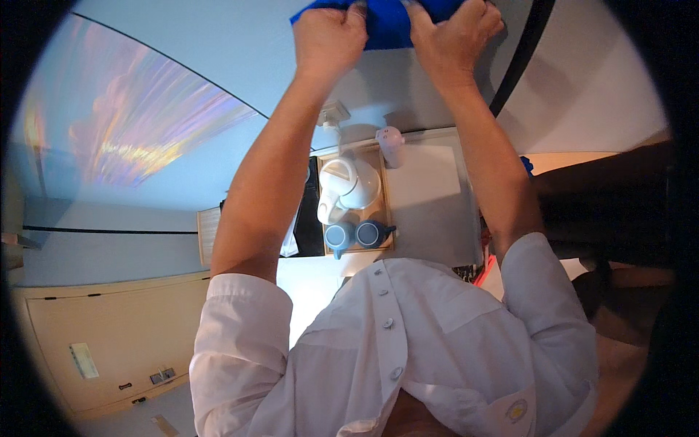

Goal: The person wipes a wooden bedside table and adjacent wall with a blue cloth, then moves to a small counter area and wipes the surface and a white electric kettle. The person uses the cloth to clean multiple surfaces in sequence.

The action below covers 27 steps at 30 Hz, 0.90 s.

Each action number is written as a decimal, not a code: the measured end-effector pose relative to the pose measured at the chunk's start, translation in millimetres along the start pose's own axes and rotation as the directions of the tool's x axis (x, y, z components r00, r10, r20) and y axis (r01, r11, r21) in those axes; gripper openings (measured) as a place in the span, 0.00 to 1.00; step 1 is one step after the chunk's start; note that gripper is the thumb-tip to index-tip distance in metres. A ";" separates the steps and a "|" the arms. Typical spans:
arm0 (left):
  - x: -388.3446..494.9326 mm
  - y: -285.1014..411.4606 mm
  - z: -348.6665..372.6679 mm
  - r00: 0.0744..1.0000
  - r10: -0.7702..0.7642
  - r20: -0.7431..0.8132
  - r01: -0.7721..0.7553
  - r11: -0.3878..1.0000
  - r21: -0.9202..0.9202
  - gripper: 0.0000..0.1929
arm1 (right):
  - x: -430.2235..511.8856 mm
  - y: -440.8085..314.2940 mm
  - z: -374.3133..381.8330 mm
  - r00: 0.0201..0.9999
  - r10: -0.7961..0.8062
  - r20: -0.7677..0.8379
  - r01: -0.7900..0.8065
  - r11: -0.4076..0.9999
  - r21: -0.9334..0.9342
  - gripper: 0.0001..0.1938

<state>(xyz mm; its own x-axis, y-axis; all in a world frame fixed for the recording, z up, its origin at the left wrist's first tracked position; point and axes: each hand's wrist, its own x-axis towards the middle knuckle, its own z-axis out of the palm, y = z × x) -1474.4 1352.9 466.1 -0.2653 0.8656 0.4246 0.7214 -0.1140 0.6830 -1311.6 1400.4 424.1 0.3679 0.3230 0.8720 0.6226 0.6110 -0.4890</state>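
Both of my arms reach up to a blue cloth point(387, 27) in front of the pale wall, at the top edge of the picture. My left hand point(330, 41) grips the cloth's left part, thumb on top. On the other side my right hand point(450, 43) holds its right part, with the fingers curled. The cloth's upper edge runs out of view. Below the hands a white electric kettle point(363, 185) stands on a wooden tray point(386, 218). Two blue-grey mugs, a lighter mug point(338, 236) and a darker mug point(370, 234), are upside down beside it.
A small pink bottle-like object point(390, 146) stands by the wall, near a wall socket with a white plug point(332, 114). The grey-white countertop point(437, 218) lies right of the tray. A cloud mural point(125, 114) covers the left wall, above a wooden door point(131, 338).
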 end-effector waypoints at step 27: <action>-78.2 -78.8 142.2 0.866 -0.352 0.355 0.202 0.896 0.395 0.17 | -200.8 121.8 -14.6 0.657 0.657 0.369 -0.670 0.733 -0.113 0.24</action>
<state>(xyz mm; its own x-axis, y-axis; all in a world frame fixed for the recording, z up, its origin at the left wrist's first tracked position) -1419.5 1363.5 294.6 -0.2561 0.9630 -0.0836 0.8455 0.2651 0.4636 -1299.5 1399.4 189.1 0.3959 0.8807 0.2600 0.2879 0.1499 -0.9459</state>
